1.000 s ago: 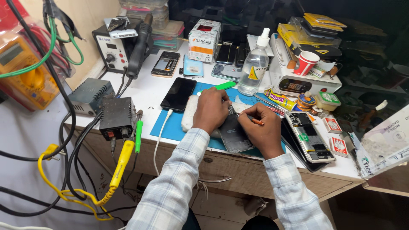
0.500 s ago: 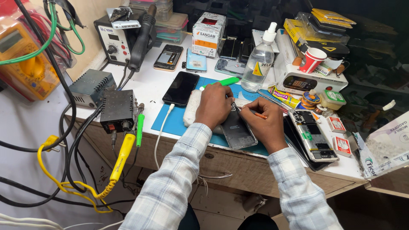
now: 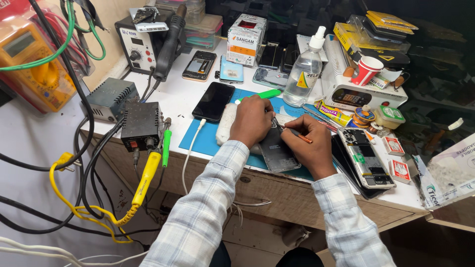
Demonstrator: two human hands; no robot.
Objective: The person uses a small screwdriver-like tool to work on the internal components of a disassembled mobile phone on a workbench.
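My left hand (image 3: 253,120) presses an opened phone (image 3: 277,148) onto the blue mat (image 3: 210,136); my right hand (image 3: 308,144), grip clenched, holds a thin tool (image 3: 292,131) to it. A clear spray bottle (image 3: 304,71) holds liquid. White tabletop (image 3: 173,99), cluttered.

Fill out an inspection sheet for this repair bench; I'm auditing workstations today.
Surface: white bench with blue mat.
Job's things: opened phone on the mat under both hands; thin tool.
Clutter: spray bottle, red cup, black phone, another opened phone.
Grippers: left hand presses the phone; right hand holds the tool.
Cables: yellow cable hangs off the bench edge.
Surroundings: yellow multimeter, left.
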